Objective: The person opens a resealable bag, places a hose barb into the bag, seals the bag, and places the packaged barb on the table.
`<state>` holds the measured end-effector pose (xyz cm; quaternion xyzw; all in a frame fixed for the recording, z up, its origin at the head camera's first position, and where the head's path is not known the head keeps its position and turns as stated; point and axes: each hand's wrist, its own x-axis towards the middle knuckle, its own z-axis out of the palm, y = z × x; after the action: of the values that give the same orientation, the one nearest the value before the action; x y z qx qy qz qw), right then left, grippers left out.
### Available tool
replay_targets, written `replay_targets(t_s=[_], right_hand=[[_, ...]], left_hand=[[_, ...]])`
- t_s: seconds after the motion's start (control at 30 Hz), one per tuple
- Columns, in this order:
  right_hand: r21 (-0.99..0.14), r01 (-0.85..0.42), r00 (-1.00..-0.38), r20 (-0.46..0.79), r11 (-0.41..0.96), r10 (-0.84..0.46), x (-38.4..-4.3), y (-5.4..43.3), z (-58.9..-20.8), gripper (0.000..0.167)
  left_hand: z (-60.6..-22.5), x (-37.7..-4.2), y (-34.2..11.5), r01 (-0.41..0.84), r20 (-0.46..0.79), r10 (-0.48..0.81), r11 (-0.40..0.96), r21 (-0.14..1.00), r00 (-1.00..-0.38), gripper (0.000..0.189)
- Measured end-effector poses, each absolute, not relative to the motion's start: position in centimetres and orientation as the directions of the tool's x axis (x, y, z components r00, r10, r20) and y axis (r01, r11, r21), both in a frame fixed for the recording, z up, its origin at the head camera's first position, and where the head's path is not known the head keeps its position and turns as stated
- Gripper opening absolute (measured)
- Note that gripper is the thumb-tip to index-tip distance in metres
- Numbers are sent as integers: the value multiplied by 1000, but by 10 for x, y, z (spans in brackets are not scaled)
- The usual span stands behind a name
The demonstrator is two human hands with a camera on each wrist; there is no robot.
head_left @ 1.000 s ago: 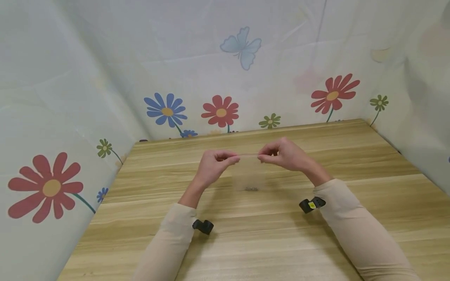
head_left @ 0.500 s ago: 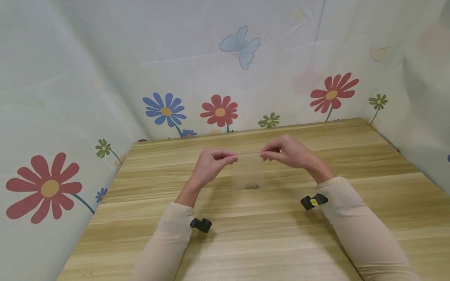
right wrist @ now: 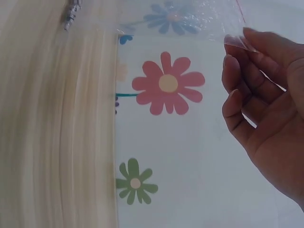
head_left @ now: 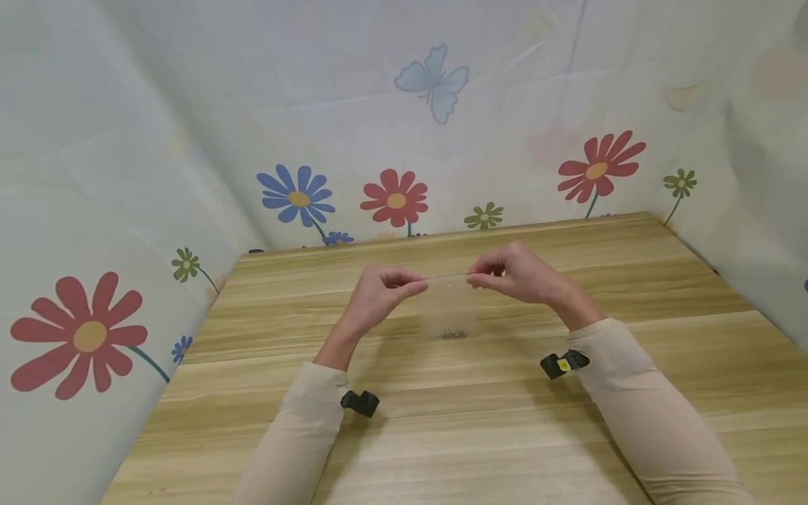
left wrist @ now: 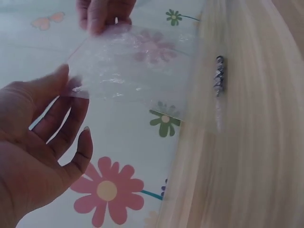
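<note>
A clear plastic zip bag (head_left: 447,305) with a thin reddish line along its top edge hangs between the two hands. Several small, shiny dark metal pieces (head_left: 453,334) lie in a row along its bottom; their exact kind is too small to tell. The left hand (head_left: 386,294) pinches the bag's upper left corner between thumb and forefinger. At the upper right corner the right hand (head_left: 517,275) pinches it in the same way. In the left wrist view the see-through bag (left wrist: 128,61) is stretched between both hands, with the metal pieces (left wrist: 219,76) at its lower end.
Below the hands spreads a wood-grain table (head_left: 442,435). White cloth walls (head_left: 341,91) printed with flowers and a butterfly stand behind it and at both sides. A black wrist camera (head_left: 361,403) sits on the left cuff, another camera (head_left: 564,364) on the right.
The hands have drawn slightly apart, stretching the bag's top edge. The bag's bottom has risen a little, and the metal pieces show more clearly. Both hands keep their pinch.
</note>
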<state>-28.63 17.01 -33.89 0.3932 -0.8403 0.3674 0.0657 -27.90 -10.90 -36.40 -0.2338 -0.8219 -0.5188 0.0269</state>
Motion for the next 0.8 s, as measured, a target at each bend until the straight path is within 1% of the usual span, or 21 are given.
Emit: replay_targets(t_s=[0.17,0.3,0.4,0.5,0.63,0.73,0.8], right_hand=[[-545,-752,-627,418,371,-657,-284,158,-340,7],[-555,-758,-611,419,343,-672,-281,150,-342,8],[-542,-763,-611,429,352,-665,-279,148,-343,8],[-529,-770,-607,433,357,-666,-276,148,-340,7],[-518,-775,-596,410,361,-691,-268,151,-329,7],[-524,-767,-595,366,370,-715,-258,153,-316,8],[-556,-745,-601,321,368,-732,-251,155,-308,8]], left_hand=[[-369,-278,-100,468,311,442,308,828,-841,27],[-370,-275,-94,511,353,445,310,802,-823,22],[-369,-274,-92,509,354,430,330,795,-831,18],[-364,-270,-92,484,328,406,380,788,-853,16],[-348,-260,-93,431,274,376,445,785,-885,15],[-335,-252,-94,411,229,403,454,791,-886,14],[-328,-247,-95,416,198,458,444,794,-866,14]])
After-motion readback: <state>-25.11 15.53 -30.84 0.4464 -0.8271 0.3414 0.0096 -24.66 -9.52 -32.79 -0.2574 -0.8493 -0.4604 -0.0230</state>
